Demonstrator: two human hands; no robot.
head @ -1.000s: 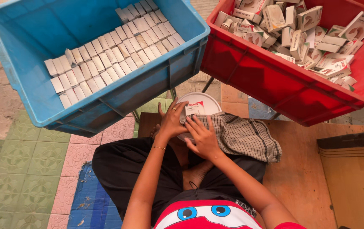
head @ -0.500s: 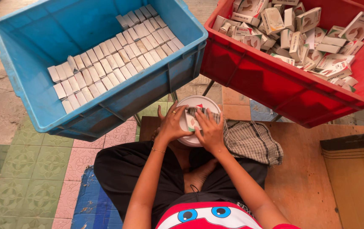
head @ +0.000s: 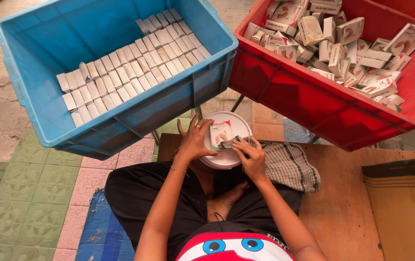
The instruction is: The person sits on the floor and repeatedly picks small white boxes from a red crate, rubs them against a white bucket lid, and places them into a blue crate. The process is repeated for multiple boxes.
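Blue crate [head: 33, 72] far left, small boxes [head: 125, 72] in neat rows inside. Left hand [head: 195, 142] and right hand [head: 251, 154] close together, both gripping one small carton [head: 221, 135] over white bucket lid [head: 231, 162]. Checked cloth [head: 289, 166] under right hand. Red crate [head: 314, 101] right, loose cartons [head: 343, 43] piled inside.

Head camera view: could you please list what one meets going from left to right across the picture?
Blue crate with neat rows of small boxes → left hand → small carton over a white round lid → right hand → checked cloth → red crate of loose cartons → cardboard box.
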